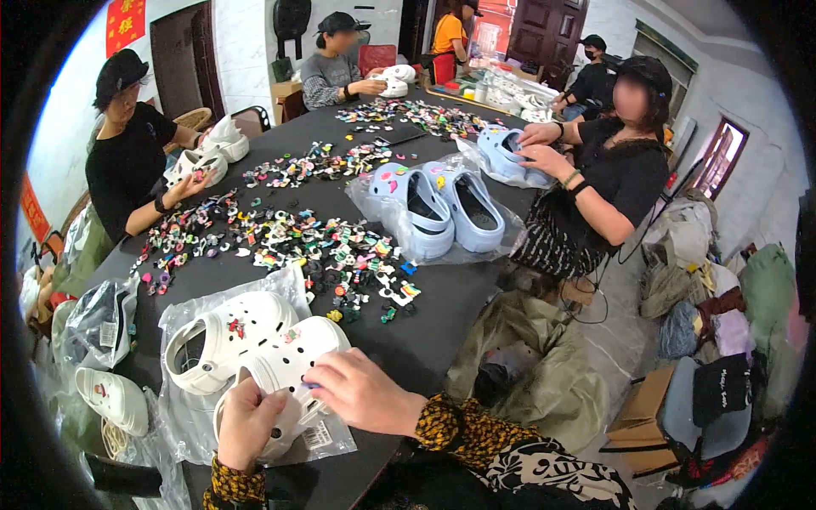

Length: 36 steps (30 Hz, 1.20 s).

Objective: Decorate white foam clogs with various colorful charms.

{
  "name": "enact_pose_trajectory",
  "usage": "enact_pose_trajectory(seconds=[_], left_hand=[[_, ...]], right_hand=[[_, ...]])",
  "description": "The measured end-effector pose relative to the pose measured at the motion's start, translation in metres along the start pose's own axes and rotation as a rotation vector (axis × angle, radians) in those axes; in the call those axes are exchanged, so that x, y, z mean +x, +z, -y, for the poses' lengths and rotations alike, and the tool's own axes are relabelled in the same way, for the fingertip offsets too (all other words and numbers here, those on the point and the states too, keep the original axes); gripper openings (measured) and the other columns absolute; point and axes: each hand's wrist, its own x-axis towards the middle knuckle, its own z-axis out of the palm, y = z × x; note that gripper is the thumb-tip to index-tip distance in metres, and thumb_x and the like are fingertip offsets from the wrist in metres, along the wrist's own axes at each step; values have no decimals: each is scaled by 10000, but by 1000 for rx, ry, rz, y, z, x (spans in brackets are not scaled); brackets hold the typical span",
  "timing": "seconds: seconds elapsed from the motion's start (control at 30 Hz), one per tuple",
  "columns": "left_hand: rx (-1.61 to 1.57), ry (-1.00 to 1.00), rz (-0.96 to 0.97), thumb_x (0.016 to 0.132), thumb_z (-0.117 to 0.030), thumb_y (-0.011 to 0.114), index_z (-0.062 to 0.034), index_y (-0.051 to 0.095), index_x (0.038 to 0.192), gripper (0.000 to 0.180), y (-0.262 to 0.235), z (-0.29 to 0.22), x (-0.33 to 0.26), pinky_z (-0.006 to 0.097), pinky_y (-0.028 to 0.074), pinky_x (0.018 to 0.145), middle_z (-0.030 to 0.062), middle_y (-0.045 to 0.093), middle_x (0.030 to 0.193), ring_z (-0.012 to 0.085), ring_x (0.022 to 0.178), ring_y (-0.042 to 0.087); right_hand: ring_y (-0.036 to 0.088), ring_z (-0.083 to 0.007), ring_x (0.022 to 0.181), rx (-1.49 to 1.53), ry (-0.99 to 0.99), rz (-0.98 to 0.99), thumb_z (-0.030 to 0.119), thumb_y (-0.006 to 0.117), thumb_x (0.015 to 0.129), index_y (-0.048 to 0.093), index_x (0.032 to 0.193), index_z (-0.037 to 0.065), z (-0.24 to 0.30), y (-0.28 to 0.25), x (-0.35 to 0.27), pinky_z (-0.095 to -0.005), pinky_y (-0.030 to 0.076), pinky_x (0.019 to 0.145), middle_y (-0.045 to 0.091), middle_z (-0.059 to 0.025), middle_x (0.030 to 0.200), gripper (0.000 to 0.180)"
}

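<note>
Dark and broad, the bench carries loose heaps of small colourful charms. Near me, on clear plastic, a white clog lies beside its mate — my left fingers hold its near side, my right fingers — drawn narrow — pinch a small blue piece at its upper.
</note>
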Motion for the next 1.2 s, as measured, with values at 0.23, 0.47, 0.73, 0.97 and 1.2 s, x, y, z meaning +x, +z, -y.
enact_pose_trajectory(seconds=[0.23, 0.47, 0.73, 0.97, 1.2], left_hand=[[-499, -18, -33, 852, 18, 573, 83, 594, 1068, 227, -2, -28, 18, 290, 528, 760, 132, 681, 981, 190, 856, 662], [-776, 54, 48, 855, 26, 577, 50, 641, 1038, 196, 42, -18, 41, 268, 496, 783, 99, 692, 983, 134, 856, 638], [-710, 72, 46, 841, 41, 556, 71, 632, 1069, 243, 42, -9, 39, 271, 504, 801, 112, 695, 997, 145, 865, 653], [-97, 141, -57, 827, -38, 612, 60, 643, 928, 144, 34, -17, 25, 276, 474, 630, 85, 694, 811, 101, 687, 597], [62, 224, -8, 817, -133, 622, 53, 600, 829, 188, 34, -14, 37, 340, 432, 548, 138, 575, 621, 196, 576, 554]], right_hand=[[574, -81, 798, 484, 394, -305, 48, 550, 948, 558, 1081, -7, -20, -38, 20, -235, 496, 690, 627, -43, 947, 144], [527, -44, 777, 580, 462, -289, 56, 538, 958, 537, 1133, -9, -21, -30, 2, -195, 465, 708, 599, -21, 934, 187], [557, -72, 744, 407, 410, -276, 51, 613, 915, 574, 1099, 13, -13, -26, 0, -228, 473, 668, 620, -43, 899, 192], [610, -105, 785, 426, 398, -199, 22, 624, 896, 566, 1076, 2, -14, -29, -1, -265, 509, 687, 637, -70, 908, 190], [638, -184, 762, 257, 390, -209, 22, 635, 872, 577, 1022, -3, -22, -21, 11, -293, 514, 663, 648, -127, 877, 163]])
